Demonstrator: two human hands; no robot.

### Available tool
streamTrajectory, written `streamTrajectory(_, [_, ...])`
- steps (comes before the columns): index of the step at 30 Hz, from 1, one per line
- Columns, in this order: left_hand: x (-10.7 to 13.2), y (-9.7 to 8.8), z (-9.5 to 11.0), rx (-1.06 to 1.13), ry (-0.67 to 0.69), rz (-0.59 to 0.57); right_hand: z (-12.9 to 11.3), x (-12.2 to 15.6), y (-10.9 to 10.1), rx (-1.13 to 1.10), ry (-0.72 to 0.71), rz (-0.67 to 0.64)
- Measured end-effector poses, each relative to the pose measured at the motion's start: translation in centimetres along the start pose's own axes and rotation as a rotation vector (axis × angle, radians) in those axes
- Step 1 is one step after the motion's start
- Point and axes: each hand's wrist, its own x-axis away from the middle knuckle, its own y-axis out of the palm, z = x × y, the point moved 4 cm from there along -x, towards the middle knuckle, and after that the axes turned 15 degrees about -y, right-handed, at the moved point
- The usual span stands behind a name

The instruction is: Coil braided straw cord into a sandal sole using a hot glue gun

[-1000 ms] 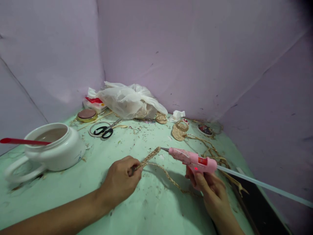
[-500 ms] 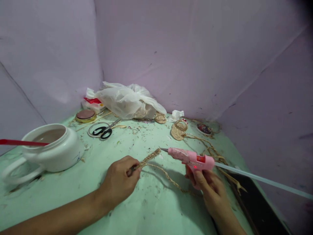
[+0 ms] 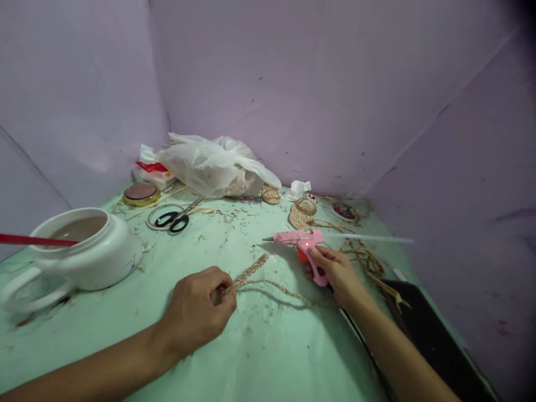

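Between the thumb and fingers of my left hand (image 3: 203,307) is a braided strip of natural fibre (image 3: 252,270), its free end pointing up and to the right. A thinner braided cord (image 3: 285,288) trails from it toward the right across the table. My right hand (image 3: 337,273) is wrapped round the handle of a pink glue gun (image 3: 299,240), with a long clear glue stick (image 3: 368,238) jutting out of its back. The metal nozzle points left, above and apart from the strip's end. A small red light glows on the gun's body.
A white pot (image 3: 94,251) with a red handle sticking out stands at the left. Black-handled scissors (image 3: 178,220), a round lidded tin (image 3: 141,194), a white plastic bag (image 3: 213,167) and a woven coil piece (image 3: 302,214) lie toward the wall. A black flat object (image 3: 431,335) lies at the right.
My right hand has lifted the glue gun up and away from the strip's end, turning it more level. My left hand keeps its hold on the strip, almost still.
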Motion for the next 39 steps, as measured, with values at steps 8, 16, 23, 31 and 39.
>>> streamTrajectory(8, [1.2, -0.3, -0.3, -0.137, 0.225, 0.055, -4.2, 0.6, -0.9, 0.503, -0.159, 0.137])
streamTrajectory(16, [1.4, 0.1, -0.4, -0.206, 0.333, 0.116, -5.7, 6.8, 4.7, 0.702, -0.636, -0.246])
streamTrajectory(23, [1.6, 0.1, -0.3, -0.277, 0.384, 0.153, -5.4, 7.2, 5.8, 0.723, -0.798, -0.228])
streamTrajectory(31, [0.9, 0.4, -0.1, -0.355, 0.402, -0.005, -6.2, 7.3, 6.0, 0.698, -0.869, -0.089])
streamTrajectory(39, [0.7, 0.4, 0.1, -0.348, 0.346, -0.117, -6.6, 7.6, 6.5, 0.849, -0.870, 0.030])
